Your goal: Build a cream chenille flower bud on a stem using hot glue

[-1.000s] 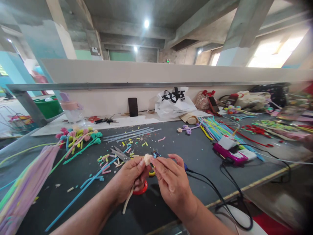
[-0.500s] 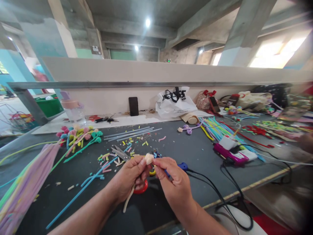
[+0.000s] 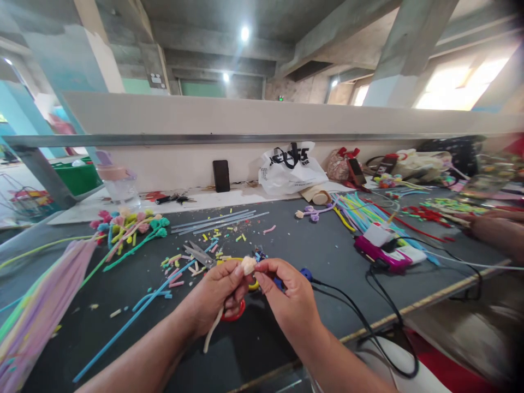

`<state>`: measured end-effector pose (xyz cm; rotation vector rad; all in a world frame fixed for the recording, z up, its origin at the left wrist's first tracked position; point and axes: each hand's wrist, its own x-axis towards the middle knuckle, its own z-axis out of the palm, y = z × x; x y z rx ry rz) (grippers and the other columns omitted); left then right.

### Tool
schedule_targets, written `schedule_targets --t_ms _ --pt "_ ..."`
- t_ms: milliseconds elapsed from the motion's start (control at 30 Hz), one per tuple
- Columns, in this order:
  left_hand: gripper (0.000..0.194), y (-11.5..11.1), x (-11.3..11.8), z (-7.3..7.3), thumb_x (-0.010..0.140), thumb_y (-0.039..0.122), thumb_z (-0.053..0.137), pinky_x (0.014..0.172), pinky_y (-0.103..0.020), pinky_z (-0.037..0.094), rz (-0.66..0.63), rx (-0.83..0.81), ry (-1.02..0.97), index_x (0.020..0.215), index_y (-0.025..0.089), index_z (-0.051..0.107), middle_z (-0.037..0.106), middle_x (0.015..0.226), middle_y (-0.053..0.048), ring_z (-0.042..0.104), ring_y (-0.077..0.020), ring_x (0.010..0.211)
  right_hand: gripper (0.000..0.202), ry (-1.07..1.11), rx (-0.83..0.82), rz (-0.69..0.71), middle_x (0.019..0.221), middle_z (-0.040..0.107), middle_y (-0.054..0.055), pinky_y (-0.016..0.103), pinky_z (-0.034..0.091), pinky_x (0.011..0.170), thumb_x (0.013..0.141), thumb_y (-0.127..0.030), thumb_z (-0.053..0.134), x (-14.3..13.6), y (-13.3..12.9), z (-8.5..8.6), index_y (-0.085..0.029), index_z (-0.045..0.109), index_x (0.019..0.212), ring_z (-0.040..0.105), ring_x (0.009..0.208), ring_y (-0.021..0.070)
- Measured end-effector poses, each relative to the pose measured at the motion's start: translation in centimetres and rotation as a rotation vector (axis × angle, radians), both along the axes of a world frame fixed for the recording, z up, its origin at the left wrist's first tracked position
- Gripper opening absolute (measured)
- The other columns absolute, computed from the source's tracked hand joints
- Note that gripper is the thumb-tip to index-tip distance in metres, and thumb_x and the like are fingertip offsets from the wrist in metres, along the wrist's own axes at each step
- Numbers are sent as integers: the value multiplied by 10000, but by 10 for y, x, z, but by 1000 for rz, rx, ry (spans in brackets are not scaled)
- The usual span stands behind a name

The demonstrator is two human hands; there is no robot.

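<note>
Between my hands is a small cream pipe-cleaner flower (image 3: 248, 265), its bent stem (image 3: 212, 334) hanging below. My left hand (image 3: 221, 292) is closed around the stem just under the bloom. With thumb and forefinger pinched, my right hand (image 3: 290, 295) grips the bloom's right edge. Scissors (image 3: 198, 254) with open blades lie behind my left hand; a red handle loop (image 3: 236, 311) shows beneath it. Partly hidden behind my right hand is a blue corded tool (image 3: 305, 274), its kind unclear.
Pipe-cleaner offcuts (image 3: 176, 273) litter the dark table. Finished flowers (image 3: 131, 224) and a pastel bundle (image 3: 53, 311) lie left. A purple power strip (image 3: 380, 256) with black cords is right, near more pipe cleaners (image 3: 360, 213). Another person's hand (image 3: 497, 229) is at far right. A phone (image 3: 221, 176) leans behind.
Both hands keep nearly the same hold on the cream flower. The whole view has shifted slightly. At far right the other person's hand has moved further into view, over the table.
</note>
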<state>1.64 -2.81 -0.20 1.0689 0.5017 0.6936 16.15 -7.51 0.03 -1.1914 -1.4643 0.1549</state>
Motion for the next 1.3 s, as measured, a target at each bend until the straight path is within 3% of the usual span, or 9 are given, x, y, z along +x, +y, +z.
schedule_targets --t_ms 200,500,600,833,1033,1300 --pt "296 -4 2 5 799 418 579 345 -144 201 -20 -15 -14 709 163 458 400 500 71 245 -19 367 92 -72 8 2 627 618 -3 241 470 586 727 -157 620 -2 1 0 -185 586 646 578 614 134" --pt "281 -2 2 0 814 422 556 345 -155 215 -25 -3 -25 742 161 481 399 503 73 240 -20 361 17 -28 21 -55 667 630 6 226 469 546 756 -189 613 -4 0 3 -191 613 739 581 585 125" --pt "309 -2 2 0 792 434 582 340 -153 208 -25 -7 -15 706 164 459 400 501 72 248 -21 361 45 -81 71 -60 683 634 14 239 468 568 762 -191 610 -3 0 0 -195 604 717 588 627 138" --pt "315 -3 3 0 793 439 580 346 -152 201 -28 -15 -13 704 167 448 400 495 72 251 -22 364 107 -109 16 -35 609 596 -16 240 449 569 744 -161 613 -1 2 1 -195 569 652 557 585 127" --pt "322 -4 4 0 790 440 582 344 -152 202 -10 -10 -11 691 170 437 393 490 77 238 -20 359 114 -176 205 -55 634 638 -4 280 460 661 781 -179 598 -2 2 1 -204 575 672 586 625 138" --pt "305 -6 3 0 805 430 563 353 -155 188 -13 -5 5 705 170 440 400 500 76 253 -23 369 131 -180 231 -37 617 632 -19 301 443 684 768 -137 588 -2 2 0 -208 551 665 573 581 128"
